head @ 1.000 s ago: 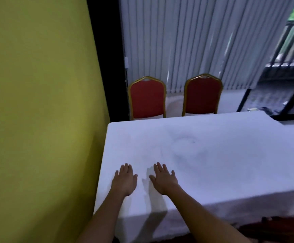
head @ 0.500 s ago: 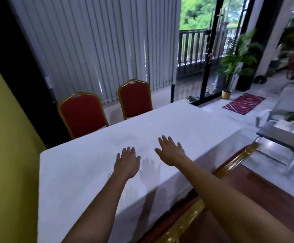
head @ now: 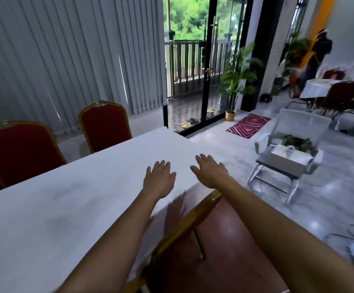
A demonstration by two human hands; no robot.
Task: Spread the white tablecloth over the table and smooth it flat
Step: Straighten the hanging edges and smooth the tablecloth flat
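White cloth point(head: 70, 204) covers the counter from lower left to the frame's centre, and both hands lie over its right end. The left hand point(head: 159, 181) has its fingers point(head: 161, 167) spread flat, gripping nothing, palm down on the cloth. The right hand point(head: 213, 172) is equally open, near the counter's corner; whether it presses or hovers I cannot tell. The fabric looks thin, soft and light, likely to slide and ruck under a push. Flat palms stroking toward the edges suit it best; the hanging hem at the near edge is the place to pinch for a tug. Two red chairs point(head: 105, 125) stand behind, left of centre.
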